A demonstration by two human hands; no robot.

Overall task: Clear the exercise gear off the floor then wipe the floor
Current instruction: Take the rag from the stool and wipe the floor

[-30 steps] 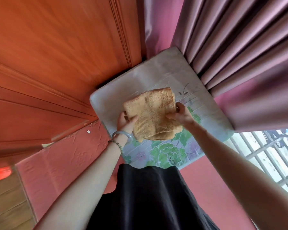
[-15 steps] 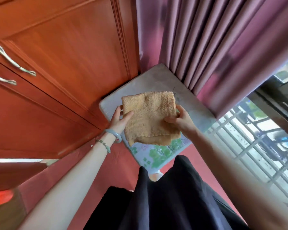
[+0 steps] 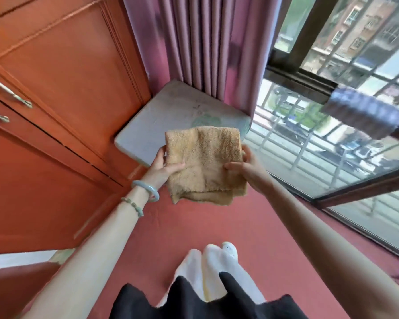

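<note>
Orange wooden cabinet (image 3: 62,93) at left, left hand (image 3: 161,168) extended, thumb over, fingers behind the folded tan towel (image 3: 204,162), towel held in air above the red floor (image 3: 175,229), right hand (image 3: 245,165) pinching its right edge, window (image 3: 332,111) at right.

bright daylight enters through the window (image 3: 332,125); edges bend (wide lens); motion blur throughout

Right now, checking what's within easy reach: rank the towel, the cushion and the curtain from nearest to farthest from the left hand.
1. Towel: held by the left hand at its left edge.
2. Cushion: in the corner, just beyond the hand.
3. Curtain: hanging behind the cushion.
</note>
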